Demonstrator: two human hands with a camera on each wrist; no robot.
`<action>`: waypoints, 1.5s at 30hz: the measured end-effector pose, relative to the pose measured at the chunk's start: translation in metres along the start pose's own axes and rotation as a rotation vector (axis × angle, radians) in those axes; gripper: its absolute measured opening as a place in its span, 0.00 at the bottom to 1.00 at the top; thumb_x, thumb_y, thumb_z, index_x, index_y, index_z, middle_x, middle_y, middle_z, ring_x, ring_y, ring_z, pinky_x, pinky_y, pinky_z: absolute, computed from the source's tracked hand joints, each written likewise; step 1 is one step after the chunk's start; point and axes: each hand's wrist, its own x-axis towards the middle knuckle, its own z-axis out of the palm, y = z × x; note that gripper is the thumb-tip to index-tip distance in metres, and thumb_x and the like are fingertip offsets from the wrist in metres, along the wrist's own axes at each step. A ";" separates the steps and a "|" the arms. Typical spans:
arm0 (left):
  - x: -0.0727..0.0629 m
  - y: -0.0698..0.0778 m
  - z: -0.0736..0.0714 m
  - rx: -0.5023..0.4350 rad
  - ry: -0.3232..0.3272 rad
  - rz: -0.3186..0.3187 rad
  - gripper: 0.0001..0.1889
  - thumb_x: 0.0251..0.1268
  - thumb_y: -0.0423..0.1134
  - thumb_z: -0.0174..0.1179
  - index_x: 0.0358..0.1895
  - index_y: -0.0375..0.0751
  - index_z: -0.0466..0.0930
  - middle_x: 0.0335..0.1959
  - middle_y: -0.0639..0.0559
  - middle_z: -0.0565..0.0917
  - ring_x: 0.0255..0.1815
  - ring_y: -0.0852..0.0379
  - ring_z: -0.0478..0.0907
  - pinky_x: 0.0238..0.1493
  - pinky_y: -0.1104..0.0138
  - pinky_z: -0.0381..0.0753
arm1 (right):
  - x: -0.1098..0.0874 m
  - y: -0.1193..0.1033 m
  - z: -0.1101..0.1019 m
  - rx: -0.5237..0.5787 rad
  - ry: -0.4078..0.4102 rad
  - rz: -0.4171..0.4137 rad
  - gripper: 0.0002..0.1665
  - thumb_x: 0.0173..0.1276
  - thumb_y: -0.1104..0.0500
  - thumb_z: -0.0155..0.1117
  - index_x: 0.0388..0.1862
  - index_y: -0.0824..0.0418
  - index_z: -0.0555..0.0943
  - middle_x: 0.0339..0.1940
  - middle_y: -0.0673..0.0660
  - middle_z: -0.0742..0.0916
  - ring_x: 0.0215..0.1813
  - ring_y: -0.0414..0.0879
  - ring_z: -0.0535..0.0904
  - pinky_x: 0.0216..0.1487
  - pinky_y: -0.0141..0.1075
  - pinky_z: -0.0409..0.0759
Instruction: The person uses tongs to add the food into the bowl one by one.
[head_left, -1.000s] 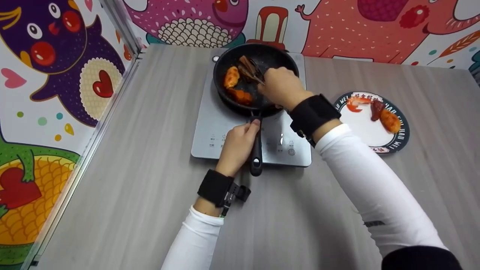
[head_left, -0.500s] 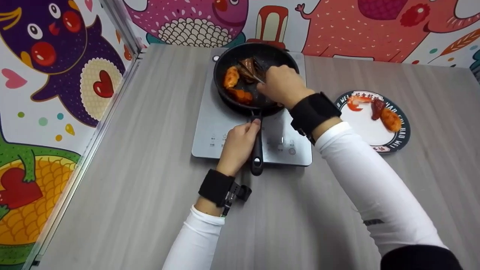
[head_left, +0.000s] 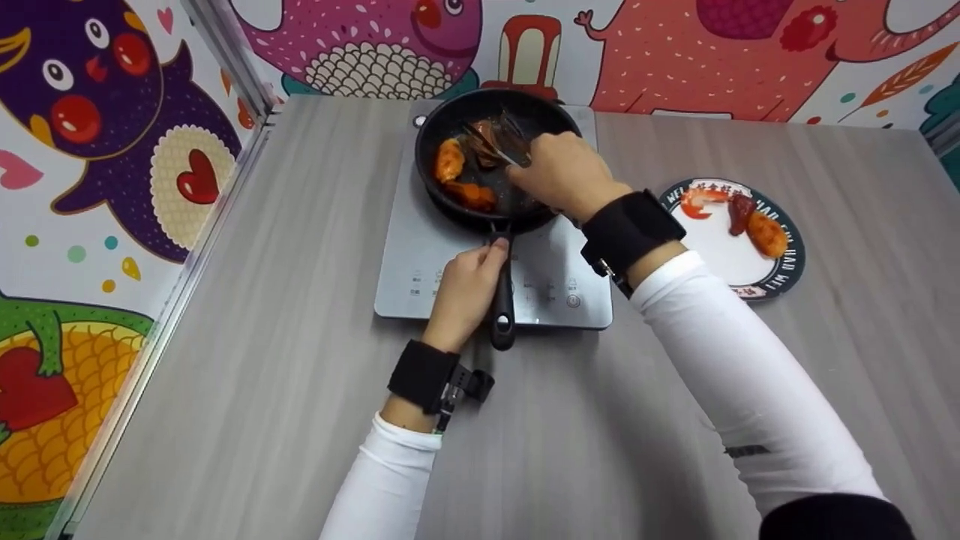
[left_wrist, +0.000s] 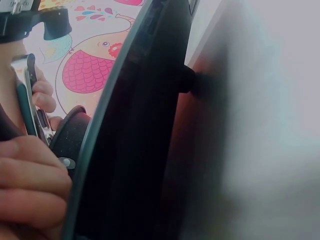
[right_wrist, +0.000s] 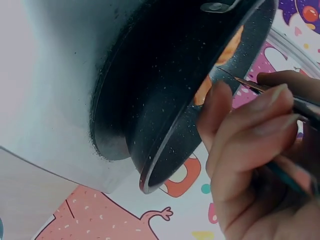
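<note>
My left hand (head_left: 466, 289) grips the black handle (head_left: 502, 322) of a frying pan (head_left: 421, 161). Over the pan's right side, my right hand (head_left: 566, 169) holds metal tongs (right_wrist: 305, 107) with a teal strip along the handle. Their tips reach toward a dark brown item (head_left: 486, 136) in the pan; whether they pinch it is unclear. Two orange pieces of food lie along the pan's left: a chicken-wing-like piece (head_left: 450, 159) and a darker, flatter piece (head_left: 472, 197). In the left wrist view the left fingers (left_wrist: 30, 180) curl round the handle.
Under the pan is a silver induction cooker (head_left: 409, 262) with touch controls along its front. A dark-rimmed plate (head_left: 791, 274) stands to the right, bearing a shrimp (head_left: 697, 202), a dark red piece (head_left: 740, 214) and an orange piece (head_left: 767, 235). Cartoon-printed walls (head_left: 375, 71) bound the table behind and left.
The dark brown item has shifted and turned slightly in the pan as my right hand works the tongs. My left hand keeps its grip. The whole view has drifted a little.
</note>
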 end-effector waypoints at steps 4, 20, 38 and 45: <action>-0.002 -0.001 -0.001 -0.010 0.000 -0.009 0.24 0.64 0.57 0.42 0.15 0.47 0.63 0.13 0.55 0.61 0.15 0.57 0.61 0.21 0.66 0.60 | -0.009 0.001 0.000 0.050 -0.011 -0.016 0.22 0.62 0.42 0.52 0.29 0.61 0.75 0.23 0.54 0.77 0.24 0.48 0.72 0.25 0.38 0.68; 0.001 0.001 0.003 -0.047 -0.017 -0.007 0.25 0.64 0.59 0.41 0.16 0.46 0.62 0.13 0.55 0.61 0.13 0.57 0.59 0.19 0.66 0.59 | -0.044 0.025 0.002 0.292 -0.057 -0.041 0.35 0.60 0.34 0.49 0.56 0.57 0.72 0.45 0.53 0.79 0.37 0.45 0.75 0.42 0.40 0.71; 0.001 -0.001 0.000 -0.007 0.013 -0.005 0.25 0.63 0.59 0.43 0.15 0.46 0.59 0.13 0.55 0.58 0.15 0.57 0.57 0.21 0.66 0.56 | -0.095 0.052 0.027 0.522 0.029 0.010 0.40 0.54 0.31 0.55 0.62 0.48 0.67 0.26 0.51 0.82 0.24 0.43 0.76 0.24 0.37 0.72; 0.000 0.000 0.000 -0.026 0.002 0.001 0.25 0.64 0.59 0.43 0.16 0.46 0.59 0.13 0.55 0.58 0.13 0.57 0.56 0.20 0.66 0.57 | -0.113 0.063 0.035 0.620 0.110 0.049 0.41 0.54 0.32 0.55 0.62 0.51 0.66 0.28 0.50 0.81 0.27 0.42 0.75 0.28 0.37 0.72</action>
